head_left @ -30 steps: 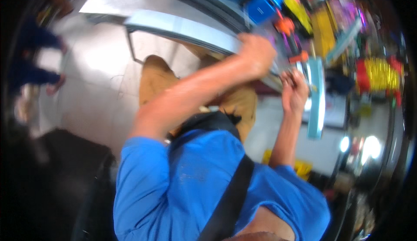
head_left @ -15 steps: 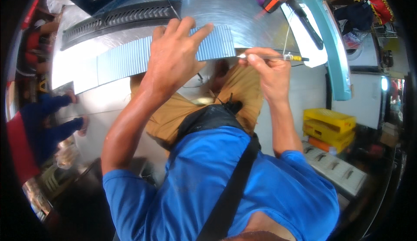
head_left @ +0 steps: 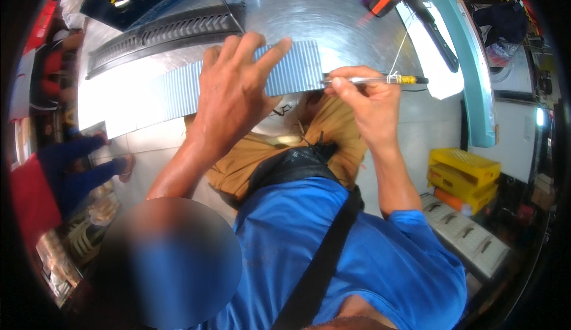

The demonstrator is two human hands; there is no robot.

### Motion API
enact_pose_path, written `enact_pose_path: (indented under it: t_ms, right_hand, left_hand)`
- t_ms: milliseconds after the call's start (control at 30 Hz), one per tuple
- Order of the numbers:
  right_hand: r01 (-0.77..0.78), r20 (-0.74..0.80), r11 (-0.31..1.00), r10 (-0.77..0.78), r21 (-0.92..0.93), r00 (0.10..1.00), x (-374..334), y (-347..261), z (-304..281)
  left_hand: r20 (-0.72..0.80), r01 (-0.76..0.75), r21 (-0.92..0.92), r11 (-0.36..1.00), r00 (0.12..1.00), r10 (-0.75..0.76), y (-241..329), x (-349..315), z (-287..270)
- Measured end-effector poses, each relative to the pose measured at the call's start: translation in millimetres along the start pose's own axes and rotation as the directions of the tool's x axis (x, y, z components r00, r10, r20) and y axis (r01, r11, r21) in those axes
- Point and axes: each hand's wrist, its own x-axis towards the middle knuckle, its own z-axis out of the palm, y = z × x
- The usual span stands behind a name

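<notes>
pinching a pen-like tool (head_left: 377,80), the right hand (head_left: 373,103) sits beside a blue-striped strip (head_left: 298,68) under the spread left hand (head_left: 234,83).

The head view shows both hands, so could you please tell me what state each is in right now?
Left hand: open, spread over the striped strip.
Right hand: closed, holding a slim pen-like tool.
</notes>
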Motion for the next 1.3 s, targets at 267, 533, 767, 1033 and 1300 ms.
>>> enact_pose_path:
  t_ms: [267, 533, 767, 1033, 1300]
  right_hand:
    - [0.003, -0.015, 0.999, -0.004, -0.037, 1.0, 0, -3, 3]
    - [0.025, 0.0, 0.99, -0.025, -0.139, 1.0, 0, -11, 6]
    - [0.033, -0.017, 0.976, -0.037, -0.215, 0.999, -3, -16, 9]
    - [0.003, -0.032, 0.982, -0.009, -0.191, 0.999, -2, -16, 10]
    - [0.033, -0.048, 0.984, -0.042, -0.177, 0.998, -3, -11, 9]
  left_hand:
    - [-0.03, 0.011, 0.025, 1.0, 1.0, -0.01, -1, -3, 4]
    - [-0.021, 0.033, 0.086, 0.996, 0.999, -0.031, 0, -8, 9]
    - [0.008, 0.034, 0.083, 0.996, 0.999, -0.034, 0, -7, 8]
    - [0.004, 0.045, 0.074, 0.996, 0.999, -0.045, 0, -7, 7]
    - [0.015, 0.051, 0.057, 0.997, 0.999, -0.052, 1, -5, 7]
